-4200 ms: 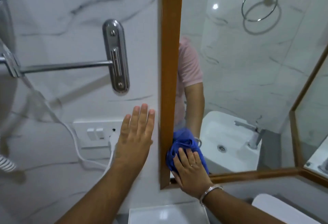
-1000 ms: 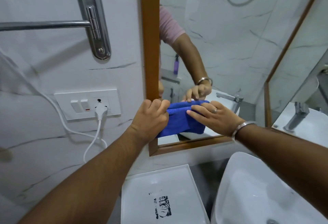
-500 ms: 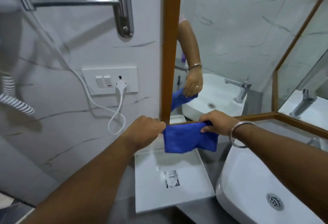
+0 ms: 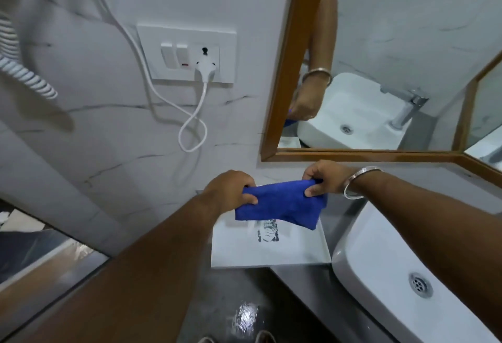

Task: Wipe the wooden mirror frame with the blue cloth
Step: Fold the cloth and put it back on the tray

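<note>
The blue cloth [image 4: 282,204] hangs folded between both hands, below the mirror and apart from it. My left hand [image 4: 231,190] grips its left end in a fist. My right hand [image 4: 324,177], with a metal bangle on the wrist, pinches its right end. The wooden mirror frame [image 4: 292,57] runs up the wall at upper right, with its bottom rail [image 4: 366,155] just above my right hand. The mirror reflects my arm and the basin.
A white tray [image 4: 271,250] lies on the dark counter under the cloth. A white basin [image 4: 380,269] sits at the right. A white switch plate [image 4: 187,53] with a plugged-in cord is on the marble wall, and a coiled cord [image 4: 27,73] hangs at far left.
Both hands took the cloth off the frame's lower left corner and lowered it over the tray. The view tilted down toward the counter.
</note>
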